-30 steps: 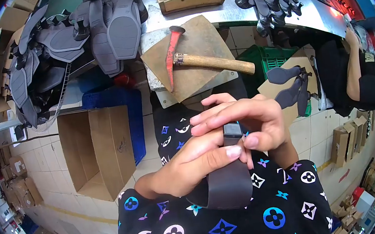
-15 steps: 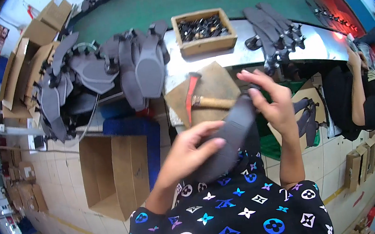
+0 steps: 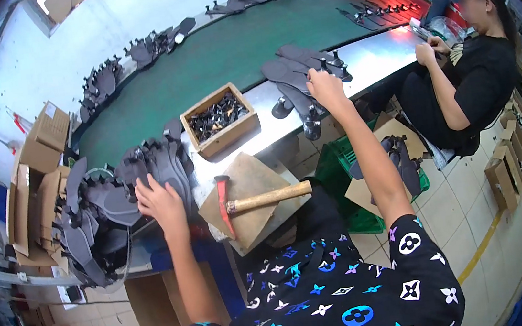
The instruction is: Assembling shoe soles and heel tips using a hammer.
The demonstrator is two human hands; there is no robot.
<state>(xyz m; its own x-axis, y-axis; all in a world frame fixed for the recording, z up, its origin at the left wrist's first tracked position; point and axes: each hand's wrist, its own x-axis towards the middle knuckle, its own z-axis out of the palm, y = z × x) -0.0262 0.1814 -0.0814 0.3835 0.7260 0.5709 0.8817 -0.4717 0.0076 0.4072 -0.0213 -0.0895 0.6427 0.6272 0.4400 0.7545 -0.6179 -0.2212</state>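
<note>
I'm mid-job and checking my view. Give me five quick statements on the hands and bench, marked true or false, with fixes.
1. The wooden box holds small dark parts. True.
2. The left hand is inside that box. False: it is at the left-hand pile of shoe soles.
3. The right hand is at the soles on the metal bench. True.
4. The hammer lies on the brown board. True.
5. The co-worker is on the left side of the picture. False: that person is on the right.
</note>
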